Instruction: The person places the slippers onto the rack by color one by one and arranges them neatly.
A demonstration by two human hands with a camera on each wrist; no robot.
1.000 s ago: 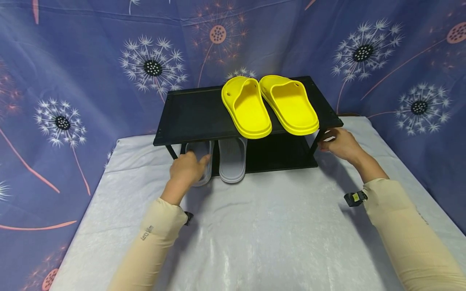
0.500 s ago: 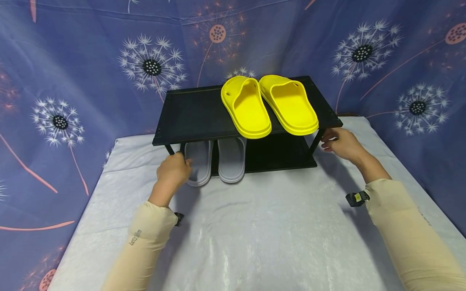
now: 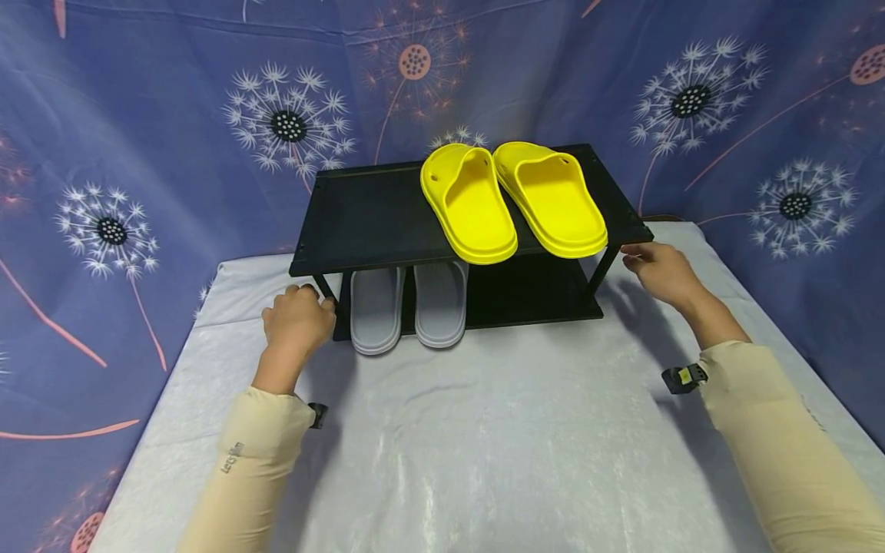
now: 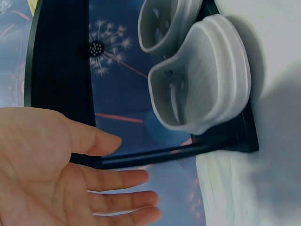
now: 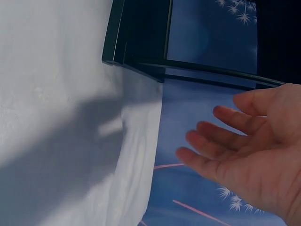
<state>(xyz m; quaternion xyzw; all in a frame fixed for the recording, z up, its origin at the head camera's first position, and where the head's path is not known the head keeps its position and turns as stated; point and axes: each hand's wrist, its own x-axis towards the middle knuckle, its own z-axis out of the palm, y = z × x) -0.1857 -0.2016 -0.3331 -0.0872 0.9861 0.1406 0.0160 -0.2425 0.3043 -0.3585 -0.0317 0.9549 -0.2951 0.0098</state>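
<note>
A black two-tier shoe rack (image 3: 373, 219) stands on the cloth. Two yellow slippers (image 3: 480, 223) rest on the right part of its upper shelf, and two grey slippers (image 3: 376, 315) on the left part of its lower shelf, heels over the front edge. My left hand (image 3: 296, 322) is at the rack's left end; in the left wrist view its thumb and fairly straight fingers (image 4: 124, 202) lie on either side of the side bar (image 4: 155, 156) and hold nothing. At the right end, just under the upper shelf's corner, my right hand (image 3: 664, 275) hangs with loosely bent fingers, also holding nothing.
A pale velvety cloth (image 3: 498, 445) covers the table. Behind and on both sides hangs a blue curtain (image 3: 180, 77) with a dandelion print, close behind the rack. Black wrist cameras (image 3: 684, 378) are worn under both forearms.
My left hand has moved left, away from the left grey slipper, to outside the rack's left end. My right hand has shifted slightly right. Rack and slippers stay in place.
</note>
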